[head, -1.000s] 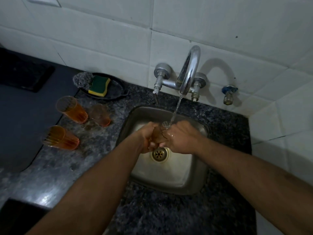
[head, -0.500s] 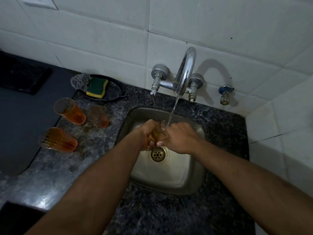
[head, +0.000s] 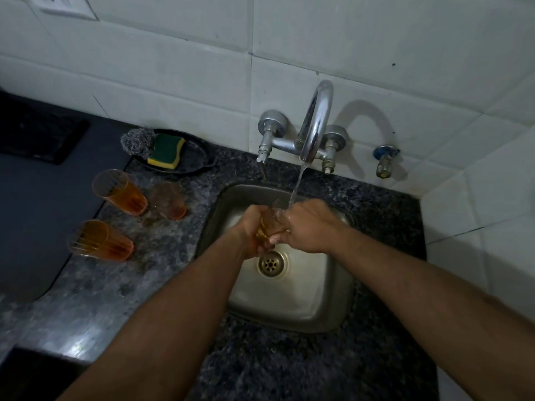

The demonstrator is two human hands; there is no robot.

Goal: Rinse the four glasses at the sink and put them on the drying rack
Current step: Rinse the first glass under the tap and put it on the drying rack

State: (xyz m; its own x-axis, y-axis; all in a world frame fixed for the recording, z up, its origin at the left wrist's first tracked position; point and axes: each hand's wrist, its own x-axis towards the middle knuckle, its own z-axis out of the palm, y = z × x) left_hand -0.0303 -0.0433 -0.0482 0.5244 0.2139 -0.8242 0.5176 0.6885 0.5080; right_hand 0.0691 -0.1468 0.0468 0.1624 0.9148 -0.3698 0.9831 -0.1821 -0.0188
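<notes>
One glass (head: 267,224) upright (both hands).

The scene is dim, with a cool grey-green cast. Light comes from the front left: the tap (head: 314,123) throws a soft arched shadow on the tiles (head: 405,68) to its right. The chrome spout carries a bright streak, and the counter (head: 72,340) at lower left shows a pale sheen. The sink (head: 292,299) reflects a dull glow. The left edge and lower left corner fall into near black. Wide-angle distortion bends the tile lines and stretches the forearms toward the lower corners. Detail is soft and noisy in the darker areas.
</notes>
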